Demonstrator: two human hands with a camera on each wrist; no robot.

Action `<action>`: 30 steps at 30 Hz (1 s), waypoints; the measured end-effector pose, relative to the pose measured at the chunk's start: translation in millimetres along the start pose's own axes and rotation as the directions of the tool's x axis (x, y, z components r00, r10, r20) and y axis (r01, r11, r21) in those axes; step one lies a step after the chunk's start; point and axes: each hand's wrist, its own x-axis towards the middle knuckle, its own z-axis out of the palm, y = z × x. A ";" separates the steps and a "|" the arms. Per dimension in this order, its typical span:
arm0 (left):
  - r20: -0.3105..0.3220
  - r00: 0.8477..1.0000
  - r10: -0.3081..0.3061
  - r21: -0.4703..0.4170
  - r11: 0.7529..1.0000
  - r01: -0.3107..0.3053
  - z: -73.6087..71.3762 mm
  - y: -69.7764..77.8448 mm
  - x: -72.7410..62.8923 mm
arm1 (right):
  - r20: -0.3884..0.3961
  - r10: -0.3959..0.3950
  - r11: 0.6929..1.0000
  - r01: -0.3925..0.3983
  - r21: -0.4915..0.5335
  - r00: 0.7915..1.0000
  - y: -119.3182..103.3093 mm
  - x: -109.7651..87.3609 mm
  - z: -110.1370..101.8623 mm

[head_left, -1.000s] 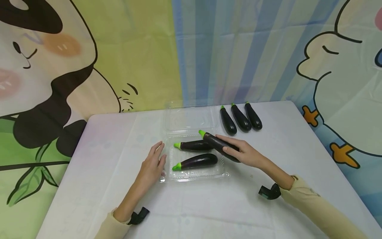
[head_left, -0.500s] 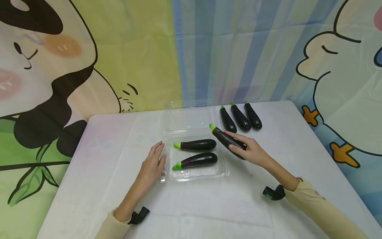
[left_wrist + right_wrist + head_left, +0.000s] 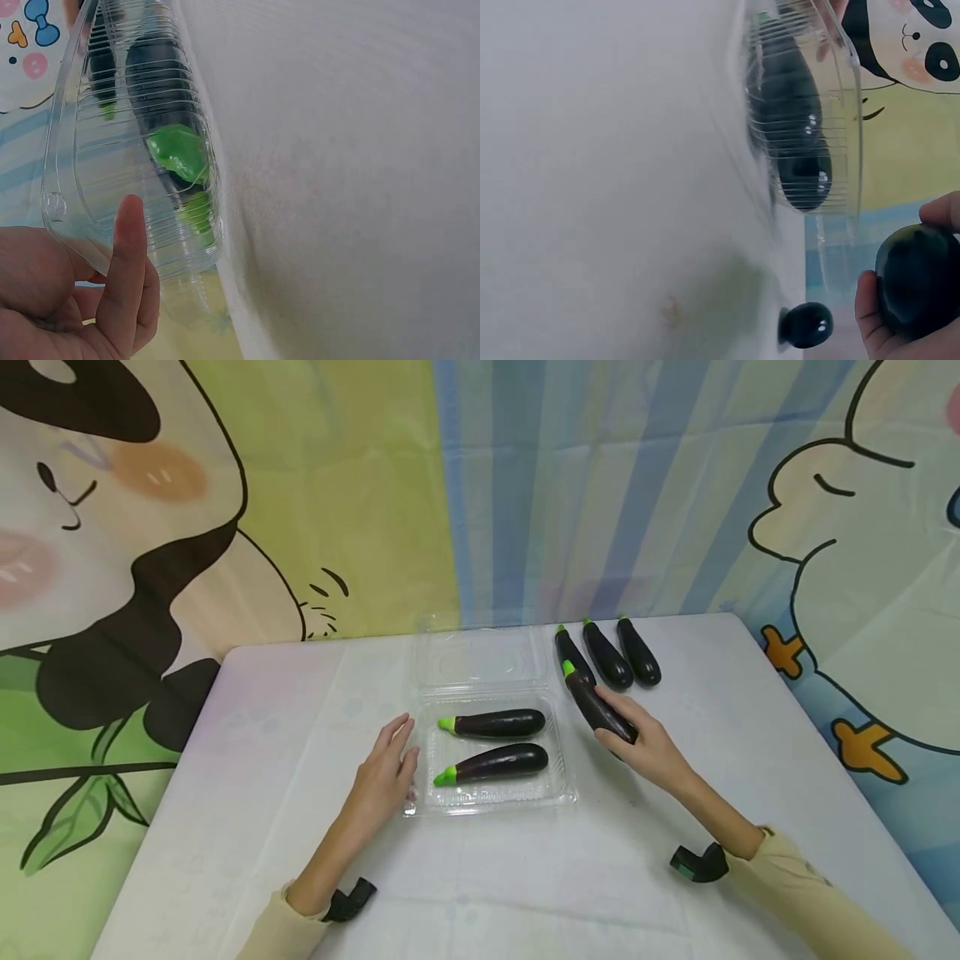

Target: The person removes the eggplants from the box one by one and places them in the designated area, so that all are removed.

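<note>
My right hand (image 3: 651, 745) grips a dark eggplant (image 3: 600, 706) by its thick end, thumb and fingers on either side. Its green stem points away, overlapping the nearest eggplant of the back row in the head view. In the right wrist view this held eggplant (image 3: 916, 281) shows end-on. Two eggplants, an upper one (image 3: 501, 723) and a lower one (image 3: 498, 764), lie in a clear plastic clamshell box (image 3: 480, 808), stems to the left. My left hand (image 3: 384, 777) rests at the box's left edge, its fingers (image 3: 129, 225) fairly straight against the clear wall.
Three eggplants lie side by side at the back right: a left one (image 3: 572, 652), a middle one (image 3: 607, 656) and a right one (image 3: 639, 652). The box's clear lid (image 3: 480, 660) is folded back. A cartoon curtain (image 3: 375, 510) hangs behind the white table (image 3: 480, 893).
My right hand has carried the eggplant from above the box's right side to the right, turning its stem toward the back row. My left hand has stayed in place.
</note>
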 end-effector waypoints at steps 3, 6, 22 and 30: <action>-0.003 1.000 0.006 0.003 1.000 -0.006 0.3 0.5 0.4 | -0.012 0.023 1.000 -0.023 0.008 1.000 3.9 -5.0 4.0; -0.006 1.000 0.010 0.016 1.000 -0.010 0.8 0.6 0.4 | -0.017 0.038 0.999 -0.038 -0.001 0.999 5.2 -9.6 8.6; 0.003 1.000 0.012 -0.008 1.000 -0.012 0.2 0.7 0.0 | -0.030 0.040 0.998 -0.041 -0.040 0.999 3.6 -22.3 23.1; 0.007 1.000 0.002 -0.016 1.000 -0.002 -0.6 1.7 -0.3 | -0.051 -0.018 0.998 0.015 -0.066 0.999 7.8 -25.1 27.2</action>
